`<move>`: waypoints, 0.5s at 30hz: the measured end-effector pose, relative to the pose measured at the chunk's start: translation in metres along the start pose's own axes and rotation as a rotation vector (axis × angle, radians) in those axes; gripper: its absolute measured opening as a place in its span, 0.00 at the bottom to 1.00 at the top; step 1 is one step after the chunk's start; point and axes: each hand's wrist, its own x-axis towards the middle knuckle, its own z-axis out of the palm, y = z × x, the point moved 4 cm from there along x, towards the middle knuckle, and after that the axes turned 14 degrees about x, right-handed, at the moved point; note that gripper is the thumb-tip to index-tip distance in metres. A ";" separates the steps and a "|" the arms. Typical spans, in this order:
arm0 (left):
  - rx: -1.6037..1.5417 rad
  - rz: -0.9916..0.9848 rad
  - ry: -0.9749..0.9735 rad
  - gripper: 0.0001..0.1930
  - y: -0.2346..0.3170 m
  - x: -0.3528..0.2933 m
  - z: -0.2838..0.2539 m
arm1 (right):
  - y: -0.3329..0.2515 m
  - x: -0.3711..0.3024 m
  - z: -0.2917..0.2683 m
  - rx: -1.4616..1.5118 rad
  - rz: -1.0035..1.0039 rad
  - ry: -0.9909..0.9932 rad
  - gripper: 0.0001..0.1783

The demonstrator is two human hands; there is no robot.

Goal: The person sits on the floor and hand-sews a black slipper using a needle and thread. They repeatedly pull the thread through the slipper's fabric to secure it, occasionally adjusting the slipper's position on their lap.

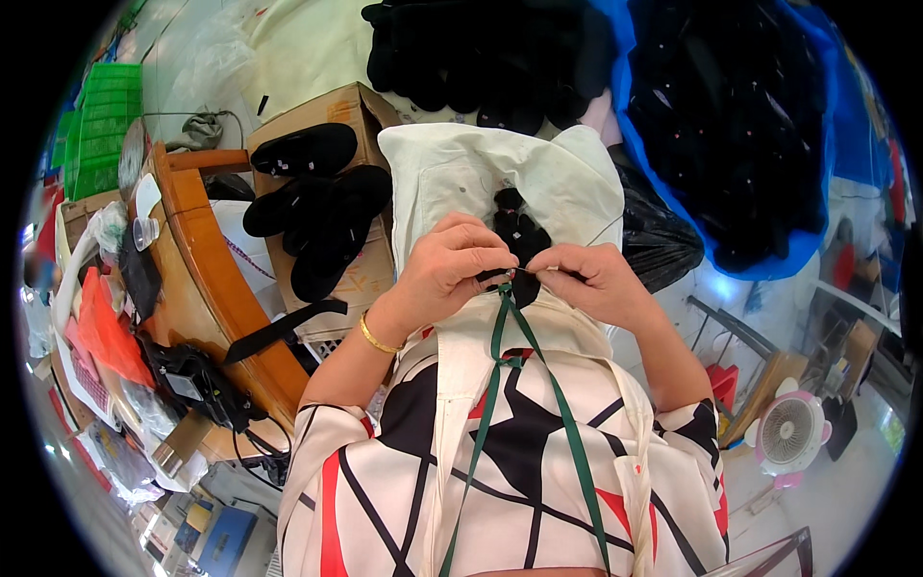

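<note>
My left hand (pixel 456 262) and my right hand (pixel 588 279) meet over my lap, almost touching, each with thumb and fingers pinched together. Between the fingertips is something small and dark, too small to name. Small black pieces (pixel 520 231) with a pale spot lie just beyond the fingers on the white cloth (pixel 433 188) over my lap. A green ribbon (pixel 567 423) runs down from the fingertips in two strands over my patterned top, with a knot partway. A gold bracelet (pixel 377 334) circles my left wrist.
Black shoes (pixel 332 216) rest on a cardboard box (pixel 361 111) at the left, beside an orange wooden table (pixel 192 250) with a black bag (pixel 197 380). At the far right a blue bag (pixel 822 115) holds many black pieces. A pink-and-white fan (pixel 790 431) stands lower right.
</note>
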 end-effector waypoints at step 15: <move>-0.098 -0.012 -0.056 0.14 0.000 -0.001 0.004 | 0.002 0.004 -0.001 0.061 -0.088 -0.073 0.08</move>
